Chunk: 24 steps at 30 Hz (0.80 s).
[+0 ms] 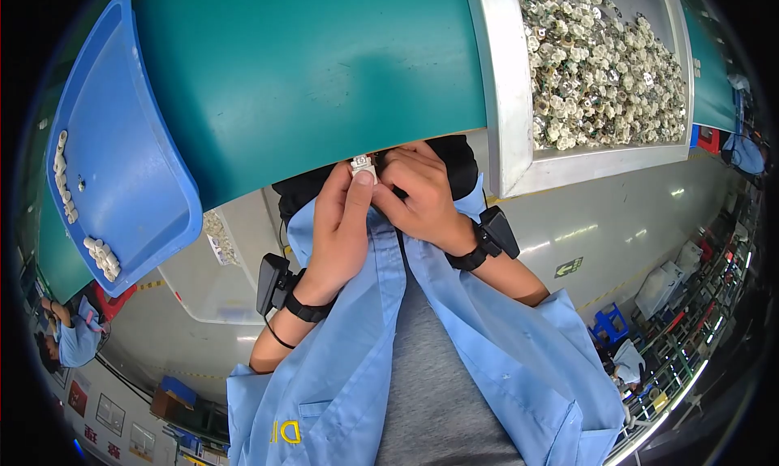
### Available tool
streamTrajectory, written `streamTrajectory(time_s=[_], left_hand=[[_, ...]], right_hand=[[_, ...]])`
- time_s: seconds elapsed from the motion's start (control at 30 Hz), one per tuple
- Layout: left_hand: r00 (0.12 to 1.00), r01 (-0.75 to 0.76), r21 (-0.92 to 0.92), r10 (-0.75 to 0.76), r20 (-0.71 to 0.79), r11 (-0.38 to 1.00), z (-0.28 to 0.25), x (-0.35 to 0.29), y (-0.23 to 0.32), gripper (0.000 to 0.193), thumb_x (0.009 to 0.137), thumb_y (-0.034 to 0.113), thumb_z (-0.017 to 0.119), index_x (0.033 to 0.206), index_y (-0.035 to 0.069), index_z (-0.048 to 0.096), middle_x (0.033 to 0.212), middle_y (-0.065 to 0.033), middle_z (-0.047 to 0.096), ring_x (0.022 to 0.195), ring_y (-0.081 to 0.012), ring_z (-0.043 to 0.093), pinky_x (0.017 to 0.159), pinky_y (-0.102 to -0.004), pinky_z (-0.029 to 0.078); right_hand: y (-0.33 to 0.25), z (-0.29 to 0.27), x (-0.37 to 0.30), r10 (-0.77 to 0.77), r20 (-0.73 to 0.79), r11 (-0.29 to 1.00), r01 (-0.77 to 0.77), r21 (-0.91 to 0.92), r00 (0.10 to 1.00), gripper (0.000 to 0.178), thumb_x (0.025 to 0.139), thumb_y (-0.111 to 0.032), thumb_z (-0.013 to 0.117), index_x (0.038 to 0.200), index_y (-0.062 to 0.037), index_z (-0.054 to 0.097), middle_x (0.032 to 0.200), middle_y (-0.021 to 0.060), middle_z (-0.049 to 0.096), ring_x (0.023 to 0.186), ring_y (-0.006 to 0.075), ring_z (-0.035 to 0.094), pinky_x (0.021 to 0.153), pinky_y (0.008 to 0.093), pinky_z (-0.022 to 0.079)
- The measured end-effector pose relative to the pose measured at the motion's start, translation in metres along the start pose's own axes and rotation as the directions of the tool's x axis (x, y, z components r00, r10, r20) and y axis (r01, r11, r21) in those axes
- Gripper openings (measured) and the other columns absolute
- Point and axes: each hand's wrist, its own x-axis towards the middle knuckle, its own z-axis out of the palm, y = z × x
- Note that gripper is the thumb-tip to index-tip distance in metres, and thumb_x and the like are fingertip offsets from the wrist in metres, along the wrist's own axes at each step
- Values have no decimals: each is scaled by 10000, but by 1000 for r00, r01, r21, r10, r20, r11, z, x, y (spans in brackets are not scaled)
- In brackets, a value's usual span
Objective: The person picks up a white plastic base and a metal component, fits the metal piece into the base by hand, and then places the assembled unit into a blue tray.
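A small white plastic part (361, 163) with a notched, blocky shape sits between the thumb and fingers of my left hand (341, 226), just in front of the table's near edge. Against it is my right hand (420, 192), its fingers curled and pinched together. Whatever the right fingertips grip is mostly hidden; a bit of white and something dark show between the two hands. Both hands are close together in front of my body, with a black strapped device on each wrist.
The green table (324, 68) curves ahead of me. On its left lies a blue tray (122, 157) with rows of small white parts (102, 259). At right, a white-framed tray (510, 101) holds a heap of small white and metallic parts (604, 72). A translucent bin (207, 279) stands below left.
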Motion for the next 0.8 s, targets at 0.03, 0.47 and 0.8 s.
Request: streamTrajectory(time_s=[0.03, 0.47, 0.8], left_hand=[[1000, 7, -24, -7, 12, 1000, -1, 0, 0, 237, 1085, 203, 485, 1146, -5, 582, 1020, 4, 577, 927, -62, 484, 827, -235, 417], [997, 31, -108, -23, 75, 994, -5, 5, 2, 325, 1103, 223, 453, 1303, -21, 532, 1131, -17, 577, 1024, -72, 499, 928, -238, 416], [997, -26, -70, 31, 66, 997, -1, -1, -1, 313, 1100, 217, 457, 1294, -13, 541, 1126, -9, 571, 1014, -66, 483, 914, -234, 405]], right_hand=[[1, 0, -1, -3, 14, 1000, 3, -12, 1000, 213, 822, -110, 744, 705, -51, 577, 679, 90, 590, 671, 278, 603, 767, 373, 479], [5, 1, 4, -48, 65, 996, 53, -74, 997, 180, 826, -95, 706, 753, -1, 571, 710, 123, 598, 656, 328, 583, 684, 395, 437], [-5, -2, 3, 2, 106, 999, 4, -55, 994, 178, 886, -140, 683, 769, -40, 594, 728, 92, 633, 690, 279, 624, 802, 380, 468]])
